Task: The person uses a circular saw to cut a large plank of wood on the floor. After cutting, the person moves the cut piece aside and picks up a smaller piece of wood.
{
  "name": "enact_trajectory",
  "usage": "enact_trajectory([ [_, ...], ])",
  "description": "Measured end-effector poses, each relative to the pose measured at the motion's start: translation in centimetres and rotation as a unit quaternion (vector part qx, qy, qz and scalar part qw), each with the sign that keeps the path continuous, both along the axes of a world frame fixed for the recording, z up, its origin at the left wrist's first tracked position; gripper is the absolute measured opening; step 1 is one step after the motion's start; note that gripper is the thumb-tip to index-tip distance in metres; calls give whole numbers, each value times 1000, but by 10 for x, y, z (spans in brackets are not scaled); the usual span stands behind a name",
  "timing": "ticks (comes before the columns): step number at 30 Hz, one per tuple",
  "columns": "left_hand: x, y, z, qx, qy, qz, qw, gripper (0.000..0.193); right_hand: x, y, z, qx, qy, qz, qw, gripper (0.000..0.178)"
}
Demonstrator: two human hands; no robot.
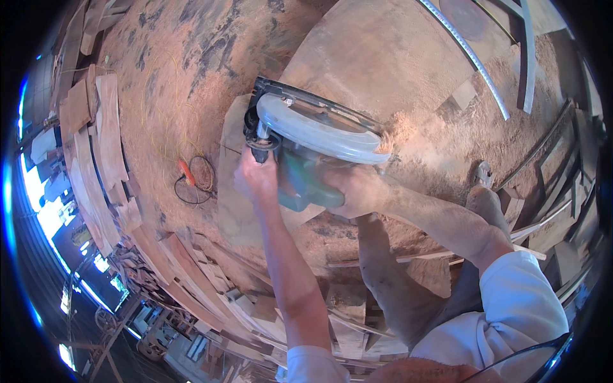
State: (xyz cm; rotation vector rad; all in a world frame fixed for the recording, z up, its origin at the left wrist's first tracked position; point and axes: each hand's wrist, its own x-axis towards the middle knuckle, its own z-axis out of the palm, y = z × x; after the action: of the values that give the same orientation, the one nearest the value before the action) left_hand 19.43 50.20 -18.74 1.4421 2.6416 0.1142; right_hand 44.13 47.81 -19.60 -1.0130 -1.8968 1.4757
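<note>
Grip of left hand (258, 171) and right hand (359, 191) clamps the circular saw (319, 133), beyond it a ruler (471, 56) with unreadable markings.

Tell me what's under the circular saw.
Around the circular saw, a flat tan board shows, with sawdust by the saw's right end; the surface directly beneath is covered.

Hands (257, 175) gripping green-bodied saw (299, 180) (sawdust (403, 129) beside grey guard (313, 131)).
</note>
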Motion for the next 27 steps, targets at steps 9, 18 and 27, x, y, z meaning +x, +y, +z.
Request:
enact_trajectory([
  [9, -1, 8, 9, -14, 21, -15, 1000, 33, -12, -2, -10, 17, 33, -24, 999, 27],
  [18, -10, 13, 6, -21, 28, -8, 999, 33, -17, 5, -4, 42, 7, -27, 999, 25],
  [27, -13, 15, 2, -12, 74, -18, 997, 40, -17, 11, -6, 19, -48, 40, 998, 29],
])
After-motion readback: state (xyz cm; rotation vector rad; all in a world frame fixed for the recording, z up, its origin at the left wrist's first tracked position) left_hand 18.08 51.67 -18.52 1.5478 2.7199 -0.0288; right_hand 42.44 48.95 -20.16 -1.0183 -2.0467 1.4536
